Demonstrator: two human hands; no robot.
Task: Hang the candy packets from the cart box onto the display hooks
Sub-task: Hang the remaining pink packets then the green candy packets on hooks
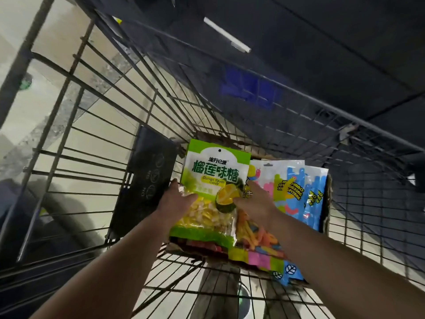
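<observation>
Grip: both hands held one durian candy packet (212, 178). The left hand (177, 200) gripped its left edge with the thumb across the front. The right hand (254, 200) pinched its right edge, thumb on the printed fruit.
Packet's place: upright over the left side of the cart box (328, 199), inside the wire cart (110, 125). Whether its lower edge was clear of the packets beneath could not be told.
Long axis: it ran from the box's near edge up toward the far edge. The hang hole (219, 150) sat at the top centre, the end away from both hands.
Nearer hand: neither; both sat at mid-height on opposite edges, well below the hole.
Others in box: blue gummy packets (295, 192) stood along the right side. A multicoloured packet (258, 240) lay toward the near edge.
Hooks: none in view, only dark, blurred shelving beyond the cart's far rim.
Judgement: since the hole was the leading end, the packet probably needed to be carried top-first to a hook. One hand likely had to shift upward to steady that end.
</observation>
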